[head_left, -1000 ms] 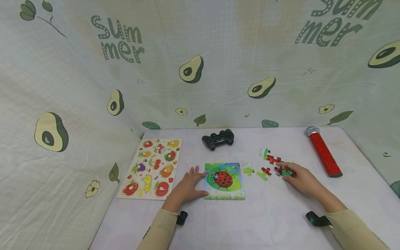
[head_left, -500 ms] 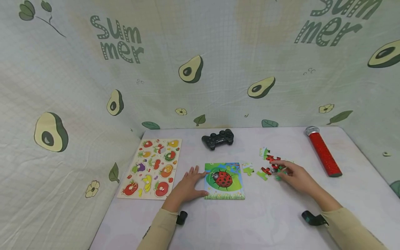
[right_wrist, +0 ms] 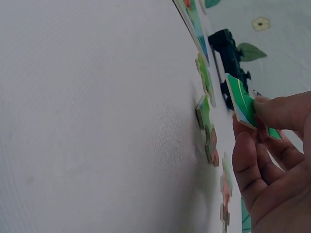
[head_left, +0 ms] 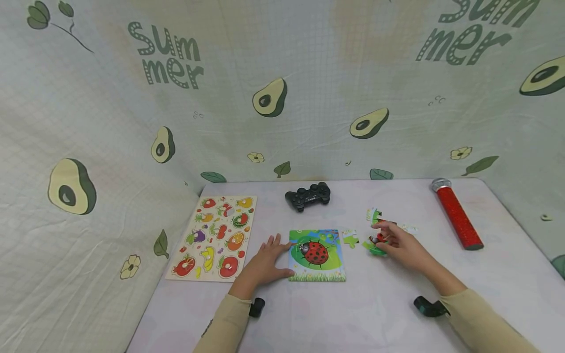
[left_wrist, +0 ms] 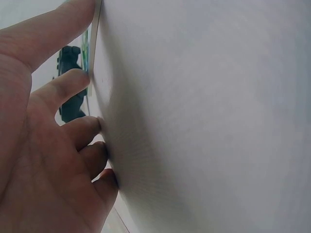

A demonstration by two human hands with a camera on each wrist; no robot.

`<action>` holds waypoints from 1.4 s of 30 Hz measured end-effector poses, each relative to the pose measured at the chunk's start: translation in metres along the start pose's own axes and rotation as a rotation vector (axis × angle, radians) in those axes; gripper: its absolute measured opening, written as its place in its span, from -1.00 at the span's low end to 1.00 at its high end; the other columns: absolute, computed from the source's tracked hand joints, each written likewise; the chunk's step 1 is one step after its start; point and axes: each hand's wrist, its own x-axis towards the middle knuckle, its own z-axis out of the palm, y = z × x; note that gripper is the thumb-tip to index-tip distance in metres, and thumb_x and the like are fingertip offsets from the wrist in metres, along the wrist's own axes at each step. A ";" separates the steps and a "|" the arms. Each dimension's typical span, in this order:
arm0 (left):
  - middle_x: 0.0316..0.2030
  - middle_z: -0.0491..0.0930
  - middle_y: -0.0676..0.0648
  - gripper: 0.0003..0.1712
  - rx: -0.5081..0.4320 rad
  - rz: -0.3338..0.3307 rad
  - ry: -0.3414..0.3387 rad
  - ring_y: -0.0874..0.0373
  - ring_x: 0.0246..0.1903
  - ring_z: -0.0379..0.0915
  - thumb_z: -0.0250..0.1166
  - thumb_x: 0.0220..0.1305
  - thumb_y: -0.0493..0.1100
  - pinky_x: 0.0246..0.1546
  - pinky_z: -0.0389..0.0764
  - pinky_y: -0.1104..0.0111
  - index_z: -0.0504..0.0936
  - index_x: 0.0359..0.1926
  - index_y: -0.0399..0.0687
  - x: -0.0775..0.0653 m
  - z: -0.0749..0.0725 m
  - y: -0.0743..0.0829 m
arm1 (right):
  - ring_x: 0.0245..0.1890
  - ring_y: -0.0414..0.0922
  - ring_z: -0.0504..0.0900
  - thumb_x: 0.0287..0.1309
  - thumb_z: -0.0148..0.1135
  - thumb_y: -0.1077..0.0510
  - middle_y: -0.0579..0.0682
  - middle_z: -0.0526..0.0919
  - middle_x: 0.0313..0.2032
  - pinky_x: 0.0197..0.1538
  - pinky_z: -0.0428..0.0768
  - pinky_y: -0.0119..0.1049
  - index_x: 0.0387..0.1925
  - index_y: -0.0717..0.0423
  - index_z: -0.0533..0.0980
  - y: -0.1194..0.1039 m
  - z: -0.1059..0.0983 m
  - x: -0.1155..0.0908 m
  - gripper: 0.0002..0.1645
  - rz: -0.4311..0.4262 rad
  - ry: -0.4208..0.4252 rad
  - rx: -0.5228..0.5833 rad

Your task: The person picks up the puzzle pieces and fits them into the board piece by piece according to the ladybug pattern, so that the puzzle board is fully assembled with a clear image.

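Observation:
A square ladybug puzzle board [head_left: 324,273] lies on the table in the middle of the head view. My left hand [head_left: 265,264] rests at its left edge, thumb and index fingertip touching the side, fingers spread and mostly straight. In the right wrist view, my right hand [right_wrist: 279,170] pinches a green puzzle piece [right_wrist: 241,99] between thumb and fingers, raised off the table. Loose puzzle pieces lie around that hand: a light green one [head_left: 350,239] beside the board and another [head_left: 373,214] farther back. The right hand [head_left: 403,250] partly covers several red and green pieces.
A fruit picture board [head_left: 212,240] lies at the left. Behind the puzzle sits a black game controller [head_left: 309,196]. A red microphone [head_left: 458,215] lies at the right. Patterned cloth [head_left: 309,142] hangs along the table's back and sides.
My right hand has moved left, from the right-hand pieces towards the board, carrying the green puzzle piece, which it has lifted. The left hand and the board stay in place.

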 end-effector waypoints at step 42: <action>0.59 -0.03 -0.19 -0.06 -0.013 0.003 0.008 -0.11 0.59 -0.24 0.47 0.18 0.22 0.57 -0.09 0.01 0.34 0.52 0.11 0.001 0.001 -0.002 | -0.41 -0.25 0.61 0.28 0.38 0.20 -0.07 0.66 -0.18 -0.32 0.63 -0.38 0.01 0.05 0.60 -0.056 0.088 0.046 -0.72 -0.091 -0.178 0.151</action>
